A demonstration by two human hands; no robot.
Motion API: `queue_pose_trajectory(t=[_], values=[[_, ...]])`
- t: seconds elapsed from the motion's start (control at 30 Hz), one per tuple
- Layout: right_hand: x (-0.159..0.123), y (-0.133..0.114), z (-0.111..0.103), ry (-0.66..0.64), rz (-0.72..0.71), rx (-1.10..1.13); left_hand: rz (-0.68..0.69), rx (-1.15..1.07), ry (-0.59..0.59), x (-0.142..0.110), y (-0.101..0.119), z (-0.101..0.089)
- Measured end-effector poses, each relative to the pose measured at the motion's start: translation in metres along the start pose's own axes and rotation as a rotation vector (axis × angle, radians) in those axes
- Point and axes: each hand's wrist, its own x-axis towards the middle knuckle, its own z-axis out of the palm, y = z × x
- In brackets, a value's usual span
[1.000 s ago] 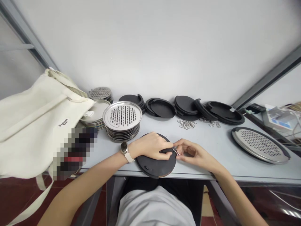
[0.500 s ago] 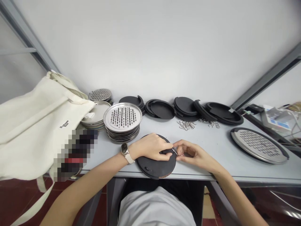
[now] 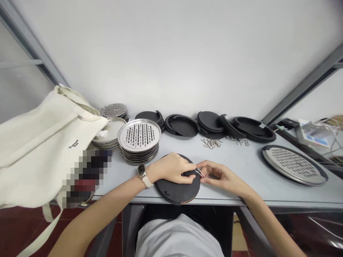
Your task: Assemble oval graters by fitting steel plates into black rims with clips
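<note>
A black round disc (image 3: 177, 191) lies near the table's front edge, with a small oval slot low on its left. My left hand (image 3: 175, 169) rests over it, fingers curled and pressing at its right side. At the disc's right rim my right hand (image 3: 218, 175) pinches a small bent wire clip (image 3: 199, 172) between thumb and fingers. One end of this clip meets the disc beside my left fingertips; how it is seated there is hidden. More wire clips (image 3: 211, 143) lie in a loose heap farther back.
Left of the disc stands a stack of perforated metal plates (image 3: 139, 135), with plain metal plates (image 3: 112, 130) behind. Black round covers (image 3: 184, 125) line the wall. A black-rimmed grater plate (image 3: 296, 166) lies at right. A cream bag (image 3: 53, 142) hangs over the left side.
Both hands stay almost in place at the disc. The wire clip in my right fingers shows a little more, its angle slightly changed. The view has shifted slightly.
</note>
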Motion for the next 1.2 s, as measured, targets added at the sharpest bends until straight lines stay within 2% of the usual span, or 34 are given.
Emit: queue_pose_trajectory(t=[0.73, 1.2], values=[[0.0003, 0.0043, -0.0003, 0.021, 0.021, -0.007, 0.004, 0.001, -0.003, -0.0003, 0.0000, -0.0001], [0.0015, 0.0038, -0.0002, -0.004, 0.018, 0.114, 0.002, -0.012, 0.010, -0.0003, -0.0017, 0.0021]])
